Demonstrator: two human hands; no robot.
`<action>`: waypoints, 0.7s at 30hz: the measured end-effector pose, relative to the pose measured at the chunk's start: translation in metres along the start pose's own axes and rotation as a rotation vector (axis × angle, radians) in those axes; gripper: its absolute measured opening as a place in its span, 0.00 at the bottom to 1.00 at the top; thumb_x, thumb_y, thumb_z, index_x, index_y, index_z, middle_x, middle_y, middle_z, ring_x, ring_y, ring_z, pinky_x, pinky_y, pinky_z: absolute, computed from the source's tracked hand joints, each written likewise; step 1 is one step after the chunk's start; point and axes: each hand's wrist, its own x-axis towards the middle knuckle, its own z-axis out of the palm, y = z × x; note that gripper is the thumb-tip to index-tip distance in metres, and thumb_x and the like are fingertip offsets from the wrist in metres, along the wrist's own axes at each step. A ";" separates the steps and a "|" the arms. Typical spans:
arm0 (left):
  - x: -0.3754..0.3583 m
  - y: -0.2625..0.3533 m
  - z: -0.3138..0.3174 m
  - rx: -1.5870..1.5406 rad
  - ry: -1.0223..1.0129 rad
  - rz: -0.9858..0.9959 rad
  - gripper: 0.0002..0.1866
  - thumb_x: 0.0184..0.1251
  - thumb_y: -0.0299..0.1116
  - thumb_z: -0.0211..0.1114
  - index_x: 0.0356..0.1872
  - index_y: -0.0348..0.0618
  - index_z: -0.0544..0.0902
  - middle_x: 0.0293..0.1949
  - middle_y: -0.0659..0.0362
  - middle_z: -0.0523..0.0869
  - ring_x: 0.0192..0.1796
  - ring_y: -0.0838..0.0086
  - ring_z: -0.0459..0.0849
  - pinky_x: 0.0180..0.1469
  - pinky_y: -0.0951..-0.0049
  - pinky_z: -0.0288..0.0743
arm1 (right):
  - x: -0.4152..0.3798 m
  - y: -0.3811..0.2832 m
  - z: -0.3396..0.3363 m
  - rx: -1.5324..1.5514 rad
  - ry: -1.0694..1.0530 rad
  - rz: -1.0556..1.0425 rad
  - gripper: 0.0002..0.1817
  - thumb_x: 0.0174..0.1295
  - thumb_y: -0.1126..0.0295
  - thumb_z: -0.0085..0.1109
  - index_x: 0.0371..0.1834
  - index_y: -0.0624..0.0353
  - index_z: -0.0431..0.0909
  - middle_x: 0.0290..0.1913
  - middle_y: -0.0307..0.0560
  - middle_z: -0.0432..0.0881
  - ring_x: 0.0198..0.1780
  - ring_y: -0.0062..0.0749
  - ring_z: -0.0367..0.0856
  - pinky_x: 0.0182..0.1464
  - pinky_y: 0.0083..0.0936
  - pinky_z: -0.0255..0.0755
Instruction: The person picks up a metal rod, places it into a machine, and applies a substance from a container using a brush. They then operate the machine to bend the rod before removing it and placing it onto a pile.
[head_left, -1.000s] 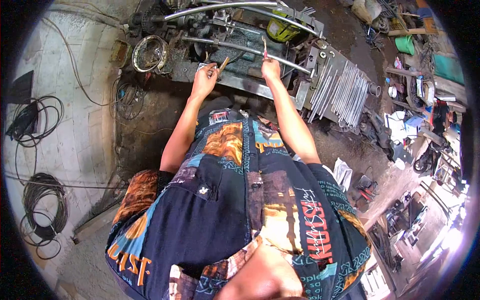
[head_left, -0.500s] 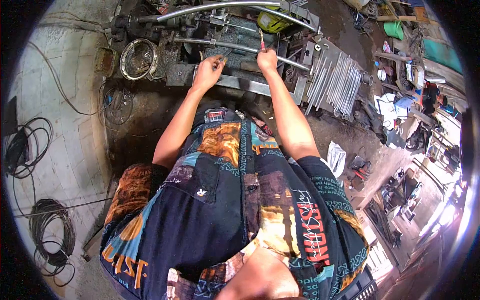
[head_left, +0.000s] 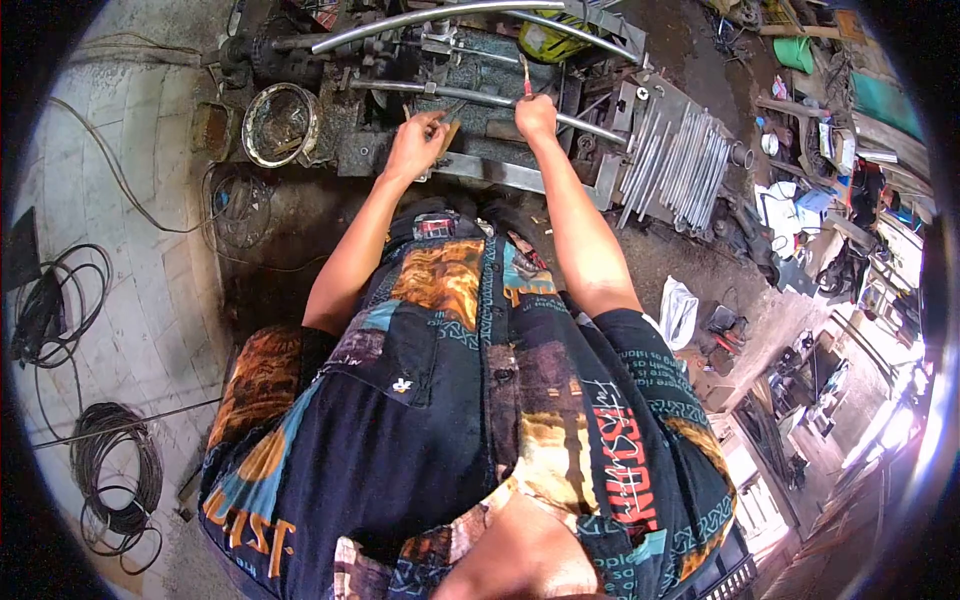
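Observation:
At the metal machine, my right hand (head_left: 535, 117) is closed round a slim tool with a red handle (head_left: 527, 88), its tip pointing away from me. My left hand (head_left: 416, 146) has its fingers curled together round a small brownish piece (head_left: 449, 137), too small to name. A long metal rod (head_left: 470, 95) runs across the machine just beyond both hands. Below it lies a flat metal bar (head_left: 490, 171), on the side nearer my body.
Many short metal rods (head_left: 680, 165) lie side by side on a plate at the right. A round pan (head_left: 281, 124) stands at the left. Beyond are a curved metal tube (head_left: 440, 14) and a yellow-green object (head_left: 548, 40). Coiled cable (head_left: 117, 468) lies on the floor.
The view has shifted slightly. The brownish piece at my left hand now stands more upright and shows more. My right hand keeps its grip on the red-handled tool.

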 end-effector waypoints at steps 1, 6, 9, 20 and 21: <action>-0.002 -0.005 0.000 0.011 -0.025 -0.021 0.19 0.66 0.34 0.63 0.53 0.31 0.81 0.43 0.43 0.87 0.43 0.61 0.87 0.46 0.64 0.79 | 0.000 0.001 0.000 -0.015 0.004 -0.011 0.22 0.65 0.59 0.49 0.44 0.69 0.83 0.45 0.72 0.82 0.52 0.62 0.81 0.55 0.46 0.73; -0.011 -0.010 0.001 0.062 -0.033 -0.023 0.19 0.69 0.36 0.62 0.55 0.33 0.80 0.43 0.45 0.87 0.44 0.64 0.87 0.47 0.66 0.79 | -0.020 0.006 -0.007 -0.073 0.002 -0.034 0.22 0.65 0.60 0.49 0.41 0.71 0.82 0.43 0.72 0.82 0.51 0.64 0.80 0.55 0.48 0.73; -0.015 -0.009 0.001 0.006 0.028 -0.036 0.18 0.65 0.33 0.64 0.51 0.32 0.82 0.42 0.42 0.87 0.42 0.58 0.88 0.45 0.65 0.79 | -0.038 0.014 -0.007 -0.061 0.011 -0.027 0.21 0.67 0.60 0.49 0.41 0.70 0.82 0.44 0.73 0.82 0.51 0.64 0.81 0.54 0.49 0.74; -0.014 -0.011 -0.012 -0.006 0.017 -0.086 0.17 0.66 0.33 0.64 0.51 0.31 0.82 0.38 0.41 0.87 0.39 0.58 0.88 0.44 0.65 0.79 | -0.014 -0.006 -0.003 -0.073 -0.028 -0.056 0.19 0.64 0.62 0.52 0.39 0.71 0.83 0.43 0.73 0.82 0.50 0.63 0.81 0.54 0.49 0.74; -0.014 -0.010 -0.012 -0.003 0.016 -0.085 0.17 0.66 0.33 0.64 0.51 0.31 0.82 0.38 0.41 0.87 0.39 0.58 0.88 0.44 0.65 0.79 | -0.015 -0.003 -0.001 -0.070 -0.028 -0.055 0.19 0.64 0.62 0.52 0.39 0.71 0.83 0.43 0.73 0.82 0.50 0.63 0.81 0.54 0.49 0.74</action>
